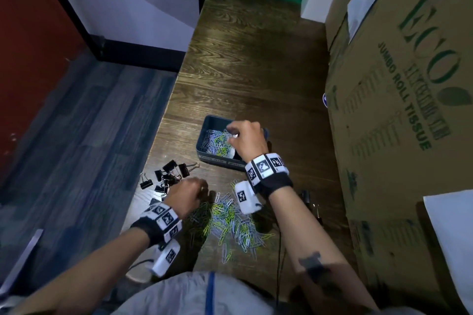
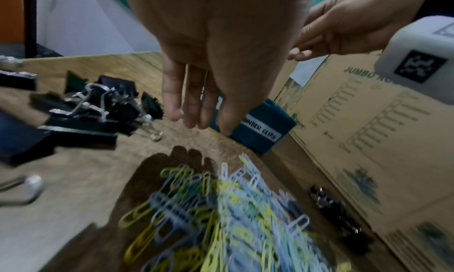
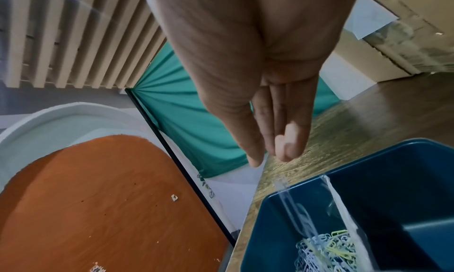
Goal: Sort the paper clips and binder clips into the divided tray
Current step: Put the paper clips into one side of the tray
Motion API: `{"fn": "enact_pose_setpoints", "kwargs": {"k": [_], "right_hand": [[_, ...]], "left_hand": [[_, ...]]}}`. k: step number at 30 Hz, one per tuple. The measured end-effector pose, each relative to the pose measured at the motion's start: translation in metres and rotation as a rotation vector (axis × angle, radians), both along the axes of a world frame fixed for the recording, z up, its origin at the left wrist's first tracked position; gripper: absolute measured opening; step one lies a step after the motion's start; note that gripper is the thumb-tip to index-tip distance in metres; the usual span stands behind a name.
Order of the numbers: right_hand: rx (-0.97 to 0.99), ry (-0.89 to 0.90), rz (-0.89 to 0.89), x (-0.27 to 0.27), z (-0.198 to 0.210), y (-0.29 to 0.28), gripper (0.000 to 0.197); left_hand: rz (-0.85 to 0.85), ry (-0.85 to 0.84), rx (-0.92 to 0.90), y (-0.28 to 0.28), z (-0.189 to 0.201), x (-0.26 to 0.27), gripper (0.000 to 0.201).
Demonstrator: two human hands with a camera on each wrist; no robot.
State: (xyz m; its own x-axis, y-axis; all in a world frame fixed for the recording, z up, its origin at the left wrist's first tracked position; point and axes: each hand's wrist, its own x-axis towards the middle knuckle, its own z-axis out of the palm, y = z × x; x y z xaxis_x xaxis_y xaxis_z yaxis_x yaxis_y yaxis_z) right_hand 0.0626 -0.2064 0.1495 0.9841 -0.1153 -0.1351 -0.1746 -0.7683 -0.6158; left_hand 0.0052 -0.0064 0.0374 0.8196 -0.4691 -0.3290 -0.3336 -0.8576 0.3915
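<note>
The blue divided tray (image 1: 204, 153) stands on the wooden table (image 1: 256, 71); a clear divider (image 3: 341, 200) splits it. Its left compartment holds coloured paper clips (image 3: 324, 251). My right hand (image 1: 231, 130) hovers over that compartment with straight fingers (image 3: 255, 155), and a few clips drop from it as a blur. A loose pile of paper clips (image 1: 230, 220) lies nearer me. Black binder clips (image 1: 166, 174) sit left of it. My left hand (image 1: 197, 186) hangs just above the table between both heaps, fingers (image 2: 194, 117) relaxed and empty.
A big cardboard box (image 1: 399, 84) walls off the table's right side. A few small dark clips (image 2: 329, 202) lie at its foot. The table's left edge (image 1: 163, 135) drops to the floor close to the binder clips.
</note>
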Motion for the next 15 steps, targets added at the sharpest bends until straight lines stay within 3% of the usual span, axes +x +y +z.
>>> {"fn": "enact_pose_setpoints", "kwargs": {"k": [4, 6, 11, 15], "right_hand": [[-0.042, 0.009, 0.043, -0.031, -0.035, -0.006, 0.036], [-0.07, 0.12, 0.085, -0.06, -0.062, -0.007, 0.039], [-0.132, 0.649, 0.14, -0.133, -0.115, -0.023, 0.104], [-0.245, 0.681, 0.117, -0.167, -0.135, -0.025, 0.116]], "left_hand": [[-0.115, 0.114, 0.182, 0.013, -0.016, -0.028, 0.056], [-0.139, 0.14, 0.206, 0.018, -0.026, -0.039, 0.073], [-0.188, 0.141, 0.21, 0.016, -0.044, -0.057, 0.1], [-0.12, 0.178, 0.15, -0.004, -0.04, -0.061, 0.098]]}}
